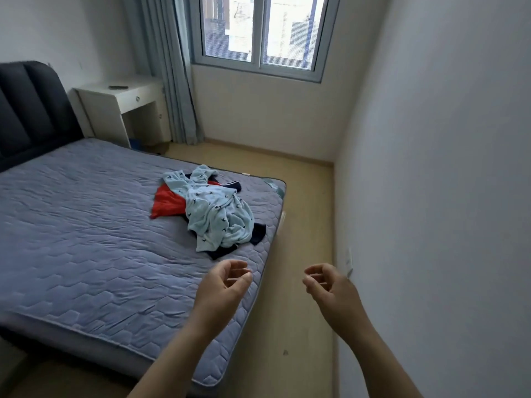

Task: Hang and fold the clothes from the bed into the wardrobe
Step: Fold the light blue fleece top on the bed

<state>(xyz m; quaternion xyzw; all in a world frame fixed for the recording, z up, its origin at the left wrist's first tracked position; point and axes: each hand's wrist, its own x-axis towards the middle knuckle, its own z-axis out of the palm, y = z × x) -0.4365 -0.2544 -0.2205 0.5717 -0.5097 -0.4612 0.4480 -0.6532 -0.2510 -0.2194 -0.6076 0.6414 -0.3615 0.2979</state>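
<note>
Two bare forearms reaching forward from the lower edge of the view. Left hand raised above the near right part of the bed, palm turned inward, fingers loosely curled and relaxed, gripping nothing. Right hand level with it, above the strip of wooden floor between bed and right wall, fingers also loosely curled, thumb near the fingertips, holding nothing. Hands apart from each other and touching no cloth.

Clothes heaped in a crumpled pile on the quilted grey-blue mattress cover, near the bed's far right edge, just beyond the left hand. On top, a light blue garment printed with small dark shapes, bunched and twisted. Beneath it, sticking out to the left, a red garment. Also beneath it, a dark navy garment showing at the near and right side of the pile; another dark piece with a pale stripe at the far side, whether part of the same garment impossible to tell.

Dark padded headboard at the left. White desk beside it, with a small dark flat object on top. Grey-blue curtain hanging next to the window. White socket plate low on the right wall.
</note>
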